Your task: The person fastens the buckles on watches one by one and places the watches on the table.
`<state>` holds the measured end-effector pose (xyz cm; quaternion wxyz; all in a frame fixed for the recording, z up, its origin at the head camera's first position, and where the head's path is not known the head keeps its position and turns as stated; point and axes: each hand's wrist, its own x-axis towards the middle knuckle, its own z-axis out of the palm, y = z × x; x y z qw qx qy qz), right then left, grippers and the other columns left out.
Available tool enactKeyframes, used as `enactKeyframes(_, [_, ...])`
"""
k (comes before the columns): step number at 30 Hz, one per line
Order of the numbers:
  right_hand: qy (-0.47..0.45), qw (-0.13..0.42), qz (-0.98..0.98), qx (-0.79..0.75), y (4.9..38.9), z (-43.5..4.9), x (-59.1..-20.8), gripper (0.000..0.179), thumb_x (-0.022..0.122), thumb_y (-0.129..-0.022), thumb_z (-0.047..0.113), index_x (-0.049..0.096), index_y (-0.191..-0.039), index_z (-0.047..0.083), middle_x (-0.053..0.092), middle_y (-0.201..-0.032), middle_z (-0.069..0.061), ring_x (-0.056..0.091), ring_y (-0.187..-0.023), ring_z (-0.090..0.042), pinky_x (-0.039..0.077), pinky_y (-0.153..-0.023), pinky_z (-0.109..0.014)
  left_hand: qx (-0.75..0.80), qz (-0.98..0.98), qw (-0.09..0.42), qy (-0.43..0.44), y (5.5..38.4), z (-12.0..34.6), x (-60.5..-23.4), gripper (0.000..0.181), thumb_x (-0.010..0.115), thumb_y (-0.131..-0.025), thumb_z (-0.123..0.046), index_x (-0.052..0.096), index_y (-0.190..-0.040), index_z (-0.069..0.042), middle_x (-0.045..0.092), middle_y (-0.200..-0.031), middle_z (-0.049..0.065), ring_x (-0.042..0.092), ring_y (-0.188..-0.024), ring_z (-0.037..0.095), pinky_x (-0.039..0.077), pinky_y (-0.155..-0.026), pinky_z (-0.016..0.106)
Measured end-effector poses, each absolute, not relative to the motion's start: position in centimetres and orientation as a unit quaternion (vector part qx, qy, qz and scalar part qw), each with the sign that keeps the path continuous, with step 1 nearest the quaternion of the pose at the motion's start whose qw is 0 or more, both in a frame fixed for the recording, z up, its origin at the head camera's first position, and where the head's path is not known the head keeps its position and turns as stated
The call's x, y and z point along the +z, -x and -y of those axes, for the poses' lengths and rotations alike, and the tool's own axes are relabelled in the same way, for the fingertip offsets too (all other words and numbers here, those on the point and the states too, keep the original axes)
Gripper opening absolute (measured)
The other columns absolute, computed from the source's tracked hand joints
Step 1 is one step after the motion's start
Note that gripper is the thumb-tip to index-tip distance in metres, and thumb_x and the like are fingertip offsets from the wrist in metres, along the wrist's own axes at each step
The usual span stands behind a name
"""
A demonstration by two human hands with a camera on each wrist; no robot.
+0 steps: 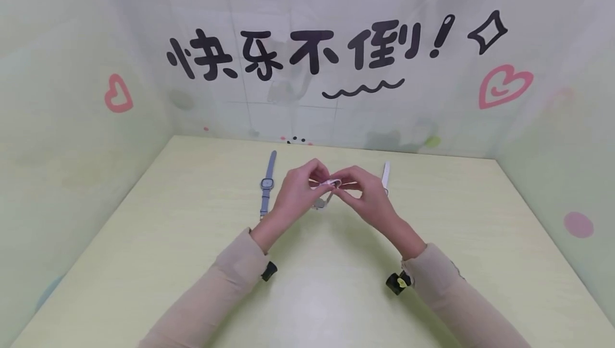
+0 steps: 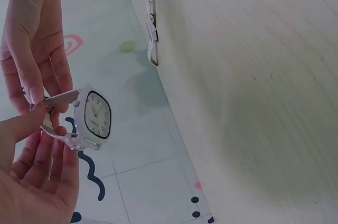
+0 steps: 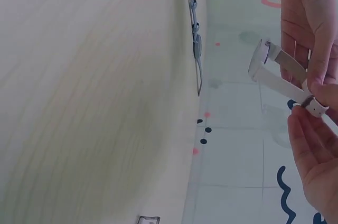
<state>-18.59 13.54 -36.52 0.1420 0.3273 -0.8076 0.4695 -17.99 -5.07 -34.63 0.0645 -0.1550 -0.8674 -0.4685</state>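
Both hands meet over the middle of the table, holding a white wristwatch between them. Its squarish dial faces away from the fingers, and the strap bends into a loop. My left hand pinches the strap where its two ends come together. On the same spot, the thumb and fingers of my right hand pinch from the other side. A strap end with holes shows between the fingertips, which partly cover the buckle area.
A blue-grey wristwatch lies left of the hands, its lower strap end by the left wrist. Another white watch lies to the right, partly hidden behind the right hand. Printed cloth walls enclose the pale table at back and sides.
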Motion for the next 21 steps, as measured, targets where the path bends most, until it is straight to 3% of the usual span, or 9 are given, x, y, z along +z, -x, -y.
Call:
enactKeyframes(4, [-0.292, 0.143, 0.818, 0.474, 18.35, -13.17, -36.04, 0.024, 0.075, -0.086, 0.003, 0.068, -0.109, 0.001, 0.071, -0.106, -0.013, 0.072, -0.094, -0.025, 0.062, -0.081, -0.032, -0.47, 0.869, 0.068, 0.141, 17.75, 4.98, -34.37, 0.011, 0.074, -0.09, -0.017, 0.07, -0.098, -0.012, 0.075, -0.097, 0.003, 0.072, -0.09, 0.017, 0.061, -0.081, 0.028])
enactKeyframes(10, [-0.262, 0.151, 0.821, 0.484, 18.14, -13.08, -35.77, 0.021, 0.076, -0.086, 0.006, 0.069, -0.105, 0.002, 0.072, -0.102, -0.013, 0.072, -0.092, -0.026, 0.062, -0.077, -0.031, -0.495, 0.852, 0.075, 0.152, 17.73, 5.04, -34.32, 0.013, 0.074, -0.089, -0.015, 0.074, -0.101, -0.01, 0.075, -0.101, 0.004, 0.072, -0.097, 0.017, 0.06, -0.085, 0.026])
enactKeyframes(21, [-0.267, 0.192, 0.803, 0.496, 17.96, -13.08, -35.58, 0.021, 0.077, -0.085, 0.003, 0.067, -0.104, 0.0, 0.071, -0.099, -0.013, 0.072, -0.092, -0.025, 0.062, -0.076, -0.029, -0.462, 0.872, 0.085, 0.136, 17.83, 5.57, -34.04, 0.012, 0.074, -0.09, -0.02, 0.075, -0.101, -0.013, 0.073, -0.098, 0.001, 0.07, -0.09, 0.016, 0.06, -0.08, 0.028])
